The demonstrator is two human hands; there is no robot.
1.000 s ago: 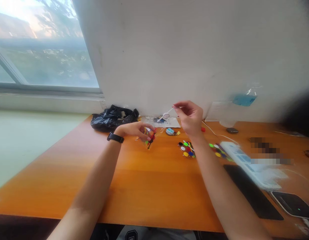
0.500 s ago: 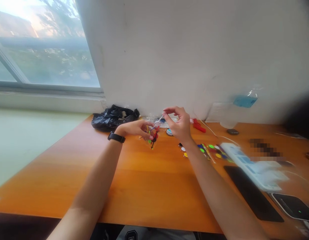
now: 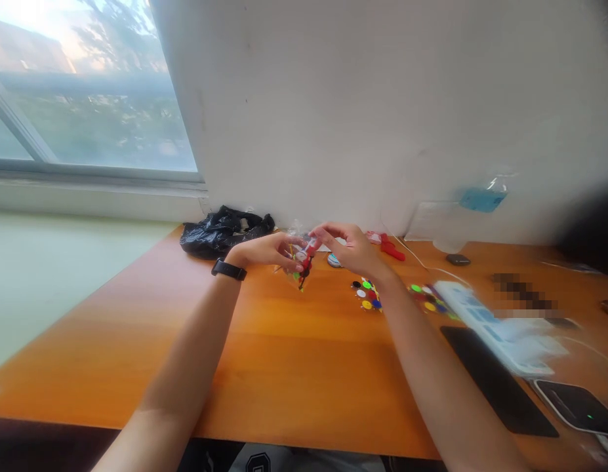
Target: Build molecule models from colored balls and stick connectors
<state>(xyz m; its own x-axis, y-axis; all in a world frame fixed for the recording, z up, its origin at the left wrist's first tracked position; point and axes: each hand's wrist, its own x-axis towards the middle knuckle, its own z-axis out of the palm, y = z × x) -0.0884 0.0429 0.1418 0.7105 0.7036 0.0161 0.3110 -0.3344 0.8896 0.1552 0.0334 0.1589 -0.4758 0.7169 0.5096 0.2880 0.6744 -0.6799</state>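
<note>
Beneath you stretched an orange-brown wooden desk point(image 3: 308, 367), above which your left hand point(image 3: 269, 252) pinched a small red-black-yellow bundle point(image 3: 306, 267) while your right point(image 3: 350, 248) pinched a slender whitish piece point(image 3: 311, 243) against its top, apparently mid-joining, which called for steady alignment.

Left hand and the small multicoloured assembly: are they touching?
Touching. The head view shows the left hand with its thumb and fingers closed around the small multicoloured assembly.
</note>
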